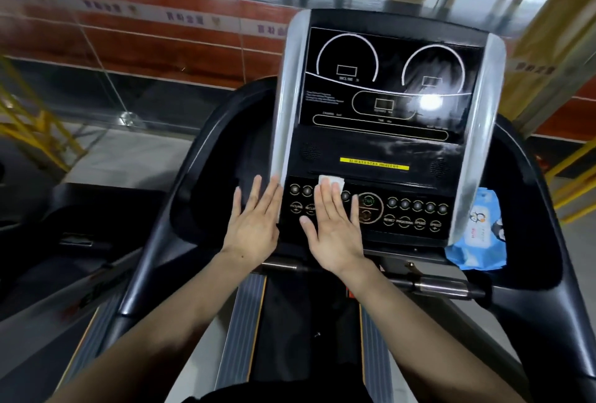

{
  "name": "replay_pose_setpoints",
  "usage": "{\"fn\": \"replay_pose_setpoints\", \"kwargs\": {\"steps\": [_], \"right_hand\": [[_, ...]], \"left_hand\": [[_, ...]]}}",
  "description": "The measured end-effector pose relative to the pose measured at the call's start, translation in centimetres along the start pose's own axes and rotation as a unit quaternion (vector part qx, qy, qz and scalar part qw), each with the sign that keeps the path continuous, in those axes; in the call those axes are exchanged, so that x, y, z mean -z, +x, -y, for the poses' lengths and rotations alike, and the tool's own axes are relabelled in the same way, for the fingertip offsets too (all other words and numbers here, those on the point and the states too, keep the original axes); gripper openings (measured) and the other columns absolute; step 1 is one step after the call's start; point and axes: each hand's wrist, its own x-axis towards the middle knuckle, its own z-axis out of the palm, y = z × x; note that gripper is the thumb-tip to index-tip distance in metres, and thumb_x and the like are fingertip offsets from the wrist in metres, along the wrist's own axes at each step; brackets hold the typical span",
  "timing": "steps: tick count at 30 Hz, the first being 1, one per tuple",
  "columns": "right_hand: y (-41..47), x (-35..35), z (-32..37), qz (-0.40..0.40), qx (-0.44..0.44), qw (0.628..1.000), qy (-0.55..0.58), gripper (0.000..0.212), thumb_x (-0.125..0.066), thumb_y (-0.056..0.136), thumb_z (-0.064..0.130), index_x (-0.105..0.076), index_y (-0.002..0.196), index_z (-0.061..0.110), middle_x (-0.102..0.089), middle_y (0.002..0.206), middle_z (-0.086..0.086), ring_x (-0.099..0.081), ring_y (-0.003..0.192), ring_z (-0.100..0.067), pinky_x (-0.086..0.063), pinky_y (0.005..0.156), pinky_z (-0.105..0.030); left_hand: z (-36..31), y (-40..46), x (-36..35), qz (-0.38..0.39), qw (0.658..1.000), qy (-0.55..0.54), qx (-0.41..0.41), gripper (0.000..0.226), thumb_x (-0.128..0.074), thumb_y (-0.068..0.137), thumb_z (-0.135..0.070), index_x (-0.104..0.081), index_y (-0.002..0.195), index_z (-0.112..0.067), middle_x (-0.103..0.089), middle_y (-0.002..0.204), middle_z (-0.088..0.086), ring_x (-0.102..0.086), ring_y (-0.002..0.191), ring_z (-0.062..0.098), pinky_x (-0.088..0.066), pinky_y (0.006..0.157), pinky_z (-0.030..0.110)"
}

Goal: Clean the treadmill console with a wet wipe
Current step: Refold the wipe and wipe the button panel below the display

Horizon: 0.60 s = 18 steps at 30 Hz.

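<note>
The black treadmill console (380, 106) with silver side rails stands in front of me, its upper display streaked with wet smears. A white wet wipe (332, 181) lies on the left part of the button panel (416, 212). My right hand (332, 225) presses flat on the wipe with straight fingers; only the wipe's top edge shows above the fingertips. My left hand (254, 225) lies flat with straight fingers against the console's lower left edge, beside the silver rail, and holds nothing.
A blue pack of wet wipes (480, 235) sits in the right tray beside the console. Black curved handrails (180, 196) flank the console, and a metal grip bar (442, 286) crosses below it. The treadmill belt (290, 331) runs beneath my arms. A glass wall stands behind.
</note>
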Motion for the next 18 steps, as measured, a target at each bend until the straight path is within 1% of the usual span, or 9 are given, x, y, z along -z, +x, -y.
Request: {"fn": "replay_pose_setpoints", "kwargs": {"steps": [2, 4, 8, 11, 13, 18], "right_hand": [[1.0, -0.2, 1.8, 0.001, 0.020, 1.000, -0.007, 0.074, -0.007, 0.106, 0.060, 0.005, 0.166, 0.017, 0.019, 0.173, 0.003, 0.025, 0.157, -0.014, 0.012, 0.128, -0.054], [1.7, -0.6, 3.4, 0.003, 0.040, 0.999, -0.012, 0.074, -0.008, 0.106, 0.059, 0.004, 0.166, 0.018, 0.017, 0.173, 0.004, 0.024, 0.158, -0.013, 0.011, 0.128, -0.055], [1.9, -1.5, 4.8, 0.009, 0.081, 0.996, -0.035, 0.073, -0.015, 0.107, 0.056, 0.000, 0.167, 0.017, 0.013, 0.174, 0.002, 0.020, 0.159, -0.014, 0.008, 0.129, -0.056], [1.2, -1.8, 3.9, 0.010, 0.116, 0.991, -0.059, 0.074, -0.020, 0.107, 0.056, -0.007, 0.167, 0.015, 0.006, 0.175, 0.003, 0.013, 0.160, -0.013, 0.004, 0.129, -0.058], [0.5, -1.7, 2.8, 0.006, 0.131, 0.989, -0.071, 0.073, -0.025, 0.107, 0.057, -0.012, 0.167, 0.016, 0.001, 0.176, 0.004, 0.008, 0.161, -0.013, 0.000, 0.129, -0.059], [-0.9, -0.7, -0.5, 0.012, 0.119, 0.990, -0.076, 0.070, -0.020, 0.109, 0.056, -0.008, 0.167, 0.020, 0.003, 0.175, 0.009, 0.011, 0.160, -0.009, 0.000, 0.128, -0.059]], "left_hand": [[1.0, 0.0, 0.3, 0.001, 1.000, 0.009, -0.016, 0.085, -0.043, 0.099, -0.020, 0.012, 0.164, -0.017, 0.028, 0.170, -0.006, 0.025, 0.157, 0.028, 0.006, 0.128, 0.059], [1.7, 0.0, 0.8, 0.003, 1.000, 0.009, -0.018, 0.085, -0.041, 0.099, -0.018, 0.012, 0.164, -0.019, 0.025, 0.171, -0.008, 0.025, 0.157, 0.028, 0.007, 0.128, 0.059], [2.2, 0.0, 1.5, 0.034, 0.999, 0.005, -0.013, 0.080, -0.039, 0.103, -0.023, 0.014, 0.163, -0.021, 0.024, 0.171, -0.009, 0.027, 0.157, 0.027, 0.008, 0.128, 0.059], [2.0, 0.0, 1.7, 0.040, 0.999, 0.003, -0.011, 0.086, -0.044, 0.101, -0.022, 0.015, 0.163, -0.021, 0.025, 0.171, -0.008, 0.028, 0.157, 0.027, 0.007, 0.128, 0.059], [1.6, 0.0, 1.6, 0.039, 0.999, -0.001, -0.011, 0.086, -0.044, 0.099, -0.018, 0.012, 0.164, -0.019, 0.025, 0.171, -0.006, 0.028, 0.157, 0.027, 0.006, 0.128, 0.058], [-0.8, 0.1, 0.9, 0.021, 1.000, -0.010, -0.018, 0.088, -0.045, 0.097, -0.013, 0.011, 0.164, -0.018, 0.024, 0.172, 0.002, 0.028, 0.156, 0.028, 0.007, 0.129, 0.056]]}}
